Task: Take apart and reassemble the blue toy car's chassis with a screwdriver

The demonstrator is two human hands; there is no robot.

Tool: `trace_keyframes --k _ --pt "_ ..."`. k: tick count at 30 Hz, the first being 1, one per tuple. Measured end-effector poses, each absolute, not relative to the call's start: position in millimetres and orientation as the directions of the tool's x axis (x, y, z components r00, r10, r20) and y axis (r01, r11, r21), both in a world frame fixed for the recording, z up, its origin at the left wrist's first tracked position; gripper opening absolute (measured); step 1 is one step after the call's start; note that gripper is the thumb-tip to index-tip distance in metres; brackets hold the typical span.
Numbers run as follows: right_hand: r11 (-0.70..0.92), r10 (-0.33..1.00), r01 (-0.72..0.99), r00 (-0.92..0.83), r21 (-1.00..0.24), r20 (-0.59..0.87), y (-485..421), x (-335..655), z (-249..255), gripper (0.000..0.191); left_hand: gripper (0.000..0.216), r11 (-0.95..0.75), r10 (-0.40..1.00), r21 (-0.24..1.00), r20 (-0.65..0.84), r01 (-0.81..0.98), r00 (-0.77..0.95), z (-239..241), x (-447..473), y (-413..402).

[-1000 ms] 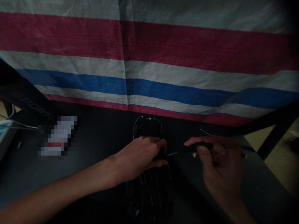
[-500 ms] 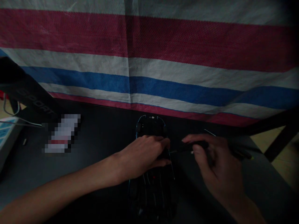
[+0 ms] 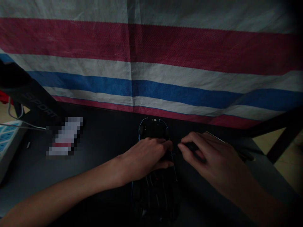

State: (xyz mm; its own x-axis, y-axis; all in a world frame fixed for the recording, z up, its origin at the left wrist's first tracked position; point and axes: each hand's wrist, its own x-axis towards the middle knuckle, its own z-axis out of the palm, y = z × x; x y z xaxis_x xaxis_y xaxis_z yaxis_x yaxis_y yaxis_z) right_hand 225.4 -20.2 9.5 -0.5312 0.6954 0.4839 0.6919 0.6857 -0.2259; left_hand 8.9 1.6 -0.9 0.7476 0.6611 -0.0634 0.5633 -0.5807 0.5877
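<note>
A dark toy car [image 3: 155, 197] with blue edges lies lengthwise in front of me, its wheels and underside apparently facing up. My left hand [image 3: 145, 156] is closed over its middle, thumb and fingers gripping its right side. Just to the right, my right hand [image 3: 210, 159] pinches the black handle of a screwdriver [image 3: 193, 146]. Its thin shaft points left at the car's right side; in this dim light I cannot tell whether the tip touches. The palm hides much of the handle.
The dark table [image 3: 99, 138] carries a blurred-out white and red object [image 3: 66, 135], a power strip [image 3: 9, 135] with cables, and a tiny metal piece [image 3: 28, 145] at left. A thin rod [image 3: 215, 136] lies behind my right hand. A striped sheet [image 3: 165, 69] hangs behind.
My right hand has turned and moved slightly left with the screwdriver, its fingers now further over the handle. My left hand stays on the car. The view has shifted a little.
</note>
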Motion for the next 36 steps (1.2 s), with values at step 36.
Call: trace_keyframes --k 36 --pt "0.654 0.706 0.747 -0.547 -0.12 0.449 -18.1 229.4 14.1 0.004 0.022 -0.587 0.664 0.595 -0.036 0.55 0.747 -4.0 7.4 1.3"
